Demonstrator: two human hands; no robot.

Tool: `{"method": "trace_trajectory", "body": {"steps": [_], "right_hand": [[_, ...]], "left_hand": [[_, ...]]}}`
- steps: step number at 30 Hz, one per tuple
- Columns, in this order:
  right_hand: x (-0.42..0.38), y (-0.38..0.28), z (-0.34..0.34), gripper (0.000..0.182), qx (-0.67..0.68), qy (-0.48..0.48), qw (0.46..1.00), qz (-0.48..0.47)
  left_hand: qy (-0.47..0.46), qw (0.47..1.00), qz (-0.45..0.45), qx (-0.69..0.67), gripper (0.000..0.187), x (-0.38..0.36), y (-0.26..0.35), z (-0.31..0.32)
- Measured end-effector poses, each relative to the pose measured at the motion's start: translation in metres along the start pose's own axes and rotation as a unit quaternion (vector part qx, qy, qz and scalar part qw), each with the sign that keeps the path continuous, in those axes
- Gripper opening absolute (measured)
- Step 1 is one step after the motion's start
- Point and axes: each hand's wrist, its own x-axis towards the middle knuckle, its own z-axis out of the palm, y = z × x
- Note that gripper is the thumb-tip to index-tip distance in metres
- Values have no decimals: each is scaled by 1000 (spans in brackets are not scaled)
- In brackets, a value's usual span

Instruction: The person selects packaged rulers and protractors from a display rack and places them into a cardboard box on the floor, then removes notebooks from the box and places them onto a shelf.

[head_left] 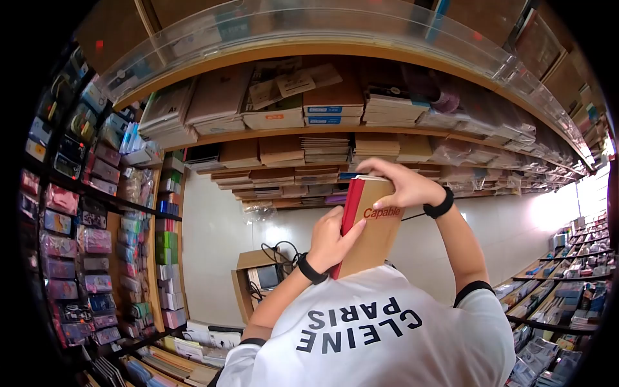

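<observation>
A brown notebook (pixel 374 235) with a red spine and the red word "Capable" on its cover is held upright, slightly tilted, in front of the chest. My left hand (pixel 330 238) grips it by the red spine side, thumb on the cover. My right hand (pixel 403 184) holds its top edge and upper right corner, with the thumb on the cover and the fingers bent over the top. Both wrists wear black bands.
Shelves (pixel 245 138) with stacked notebooks and paper packs run across the front. Racks of small packaged goods (pixel 61 238) stand at the left. An open cardboard box (pixel 248 261) with black cables sits on the floor. More stocked shelves (pixel 561 290) are at the right.
</observation>
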Motion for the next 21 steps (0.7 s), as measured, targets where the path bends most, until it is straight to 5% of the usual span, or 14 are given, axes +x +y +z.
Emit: {"method": "trace_trajectory", "body": {"steps": [3,6,9,11,14,21], "right_hand": [[-15,-14,3,73,-182,198,962,-48],[-33,-4,26,68,-43,354,934,40],[-51,60,91,59,250,345,898,111],[-62,46,111,49,510,185,824,164],[-66,41,132,43,567,157,788,183],[-53,37,151,47,437,166,851,240]], "left_hand": [[30,999,15,-39,28,5,-1,-7],[73,979,-16,-187,24,8,1,-15],[99,934,-101,-329,26,5,-12,-22],[121,919,-112,-357,27,5,-20,-26],[151,907,-137,-369,28,1,-31,-29],[185,882,-217,-375,40,-11,-61,-29]]}}
